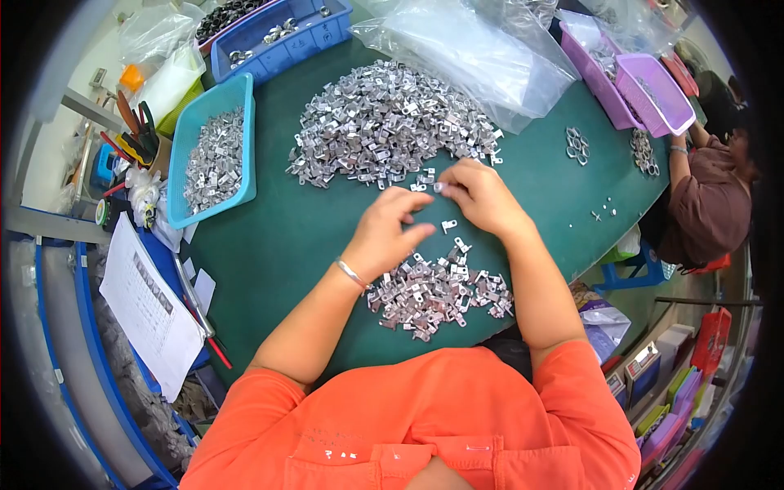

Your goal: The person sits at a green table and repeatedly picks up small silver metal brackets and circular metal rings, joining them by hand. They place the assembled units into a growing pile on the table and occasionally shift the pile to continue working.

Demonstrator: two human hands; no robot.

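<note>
Small silver metal brackets, bent and with a hole in one end, lie in a large heap (392,122) on the far part of the green table. A smaller pile of brackets (437,294) sits close to my body, between my forearms. My right hand (483,196) is at the near edge of the large heap, thumb and forefinger pinched on one bracket (438,187). Just left of it is my left hand (385,233), thumb and forefinger spread, with nothing seen between them. A single bracket (449,225) lies on the table between the two hands.
A turquoise basket (250,147) of brackets stands at left, with a blue bin (282,41) behind it. Clear plastic bags (482,61) lie at the back. Purple baskets (653,102), metal rings (577,145) and a co-worker (710,196) are at right. Papers (147,306) hang at left.
</note>
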